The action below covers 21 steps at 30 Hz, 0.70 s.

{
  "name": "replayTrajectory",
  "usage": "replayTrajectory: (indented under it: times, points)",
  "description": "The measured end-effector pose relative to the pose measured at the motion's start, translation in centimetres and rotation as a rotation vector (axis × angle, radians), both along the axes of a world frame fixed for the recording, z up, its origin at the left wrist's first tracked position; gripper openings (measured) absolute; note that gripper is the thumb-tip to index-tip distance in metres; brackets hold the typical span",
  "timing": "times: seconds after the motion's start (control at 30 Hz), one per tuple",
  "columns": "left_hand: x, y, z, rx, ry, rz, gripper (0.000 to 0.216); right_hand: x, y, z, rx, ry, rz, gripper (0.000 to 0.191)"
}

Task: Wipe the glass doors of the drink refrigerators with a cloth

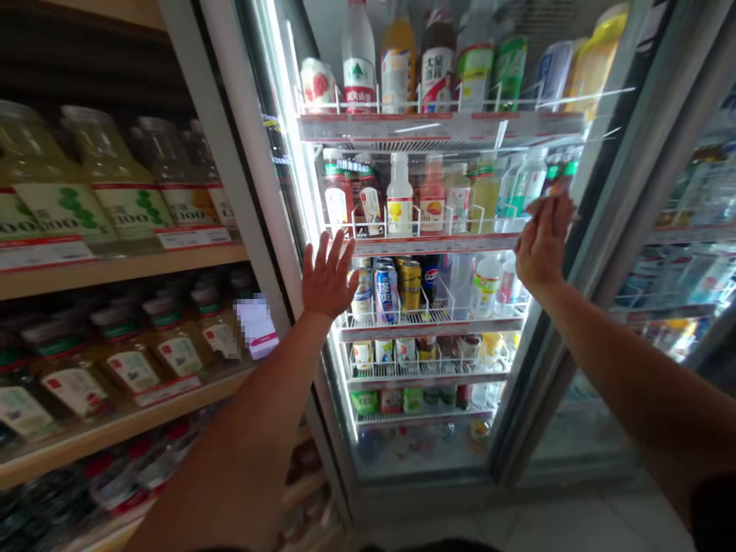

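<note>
My left hand (327, 284) is raised with its fingers spread in front of the left side of a lit glass-door drinks fridge (434, 244). Nothing is in it, and cans show just beyond it. Whether the palm touches the glass I cannot tell. My right hand (543, 241) is lifted by the fridge's right side, at about the second shelf. Its fingers are bent and pressed together, slightly blurred. A pale edge shows at the fingertips, but what they hold is too unclear to name.
Juice bottles (129, 184) fill wooden shelves (218, 257) on the left. Inside the fridge stand large bottles (359, 73), small bottles (399, 195) and cans (386, 291). Another glass-door fridge (684, 230) is at the right. Tiled floor (552, 529) shows below.
</note>
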<state>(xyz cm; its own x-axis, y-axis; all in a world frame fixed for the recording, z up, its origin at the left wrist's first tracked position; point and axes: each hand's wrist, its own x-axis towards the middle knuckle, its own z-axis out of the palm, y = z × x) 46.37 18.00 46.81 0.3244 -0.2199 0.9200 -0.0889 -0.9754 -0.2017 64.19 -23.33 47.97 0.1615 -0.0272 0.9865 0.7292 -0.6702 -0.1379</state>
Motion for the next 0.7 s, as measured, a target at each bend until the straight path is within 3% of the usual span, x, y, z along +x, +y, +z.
replayTrajectory:
  times: [0.07, 0.13, 0.2, 0.27, 0.37, 0.47, 0.53, 0.6, 0.7]
  points:
    - [0.0, 0.0, 0.0, 0.0, 0.0, -0.003, 0.065, -0.9, 1.4, 0.5, -0.055, -0.039, -0.009, 0.063]
    - [0.0, 0.0, 0.1, -0.009, 0.012, -0.009, 0.064, -2.2, 2.9, -1.7, -0.13, -0.062, -0.015, 0.062]
    - [-0.1, 0.0, 0.1, -0.016, 0.022, -0.01, 0.063, -3.6, 4.0, -4.7, -0.336, -0.044, 0.041, 0.056]
    - [-0.2, 0.0, 0.0, -0.01, 0.015, -0.006, 0.063, -4.4, 4.4, -6.2, -0.491, -0.05, 0.071, 0.05]
    - [0.0, 0.1, 0.0, -0.011, 0.003, -0.012, 0.062, -4.7, 4.7, -4.4, -0.517, -0.069, 0.067, 0.049]
    - [0.2, 0.0, 0.4, -0.023, 0.02, -0.026, 0.063, -5.0, 6.2, -2.2, -0.348, -0.04, 0.047, 0.055]
    - [0.2, -0.1, 0.4, -0.031, 0.041, -0.033, 0.064, -5.8, 7.7, -2.8, -0.302, 0.013, 0.058, 0.058]
    - [-0.1, -0.3, -0.3, -0.045, 0.044, -0.03, 0.064, -6.6, 9.0, -4.7, -0.394, 0.066, 0.096, 0.057]
    - [-0.9, -0.4, -3.2, -0.001, 0.023, -0.02, 0.061, -7.2, 9.5, -6.1, -0.599, 0.06, 0.145, 0.053]
